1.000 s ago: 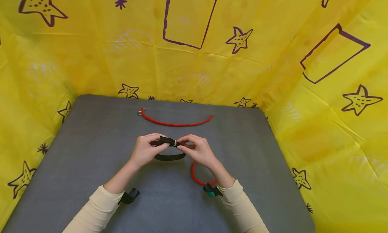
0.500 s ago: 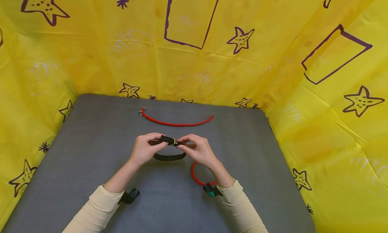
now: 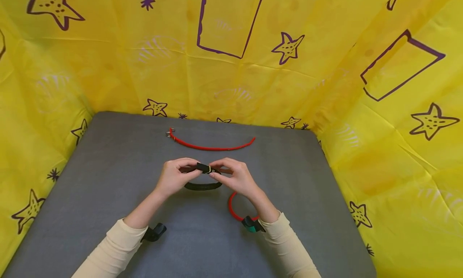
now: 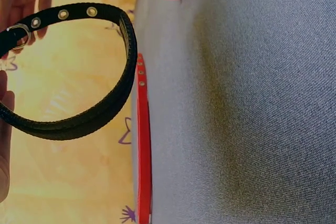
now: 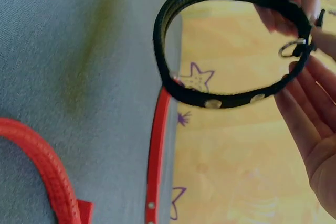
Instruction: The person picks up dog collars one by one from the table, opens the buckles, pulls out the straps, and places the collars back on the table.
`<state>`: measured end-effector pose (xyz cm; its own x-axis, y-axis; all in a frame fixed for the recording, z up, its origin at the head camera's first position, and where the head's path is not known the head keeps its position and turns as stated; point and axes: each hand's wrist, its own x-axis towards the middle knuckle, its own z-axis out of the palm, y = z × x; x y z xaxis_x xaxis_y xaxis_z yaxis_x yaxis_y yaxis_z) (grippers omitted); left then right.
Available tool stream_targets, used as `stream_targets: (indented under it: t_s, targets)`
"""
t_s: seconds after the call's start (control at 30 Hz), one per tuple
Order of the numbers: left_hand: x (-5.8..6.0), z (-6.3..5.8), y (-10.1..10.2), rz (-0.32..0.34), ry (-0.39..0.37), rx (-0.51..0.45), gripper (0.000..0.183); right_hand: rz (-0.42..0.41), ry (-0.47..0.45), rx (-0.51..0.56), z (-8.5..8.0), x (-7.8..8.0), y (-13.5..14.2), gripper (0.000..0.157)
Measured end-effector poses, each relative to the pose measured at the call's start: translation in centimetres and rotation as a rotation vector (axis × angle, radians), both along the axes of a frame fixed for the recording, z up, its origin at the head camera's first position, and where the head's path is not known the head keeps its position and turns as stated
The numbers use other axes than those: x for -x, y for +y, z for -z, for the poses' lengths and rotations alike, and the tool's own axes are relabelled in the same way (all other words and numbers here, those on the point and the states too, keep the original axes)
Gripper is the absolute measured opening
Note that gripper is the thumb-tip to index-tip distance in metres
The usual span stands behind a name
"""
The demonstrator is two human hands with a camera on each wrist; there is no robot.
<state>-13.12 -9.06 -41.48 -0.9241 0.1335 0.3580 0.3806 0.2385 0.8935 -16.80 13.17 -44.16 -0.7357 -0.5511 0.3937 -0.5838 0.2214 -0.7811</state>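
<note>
A black dog collar [image 3: 202, 186], closed into a loop, is held up above the grey table by both hands. My left hand [image 3: 173, 176] pinches its strap end between thumb and fingers, left of the buckle. On the other side of the buckle, my right hand [image 3: 236, 176] pinches the band. In the left wrist view the collar [image 4: 100, 116] shows metal eyelets and a metal ring. The right wrist view shows its padded inner side and a ring hanging by the fingers. Fingers partly hide the buckle.
A red collar [image 3: 217, 149] lies stretched out at the back of the grey table [image 3: 108, 181], its buckle to the left. Another red collar [image 3: 231, 207], looped, lies beneath my right forearm. Yellow patterned cloth [image 3: 235, 77] walls the table's back and sides.
The black strap end and buckle have shifted slightly to the right between my fingers. Both hands stay in nearly the same place, and the red collars lie as before.
</note>
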Motion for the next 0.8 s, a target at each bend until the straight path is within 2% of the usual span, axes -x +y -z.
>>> stream_targets:
  t_s: [0.13,0.37,0.43,0.63,0.7,0.8]
  targets:
    - [0.0,0.1,0.1,0.006,0.000,0.003,0.014,0.006,0.005,0.006,-0.4,-0.2,-0.5,0.018]
    - [1.3,3.3,-0.4,-0.003,-0.012,-0.038,0.015,0.016,0.023,0.014,-2.8,-1.5,-1.1,0.018]
    - [1.4,3.7,-0.5,0.001,-0.019,-0.060,0.014,0.018,0.021,0.014,-3.1,-1.7,-1.1,0.018]
    - [1.4,3.6,-0.6,0.008,-0.049,-0.105,0.013,0.024,0.007,0.009,-3.1,-1.6,-0.9,0.018]
    - [1.3,3.3,-0.6,0.004,-0.055,-0.107,0.012,0.026,0.002,0.011,-3.1,-1.6,-0.9,0.017]
    - [0.8,2.1,-0.6,0.004,-0.045,-0.105,0.011,0.031,0.000,0.010,-3.1,-1.6,-0.8,0.016]
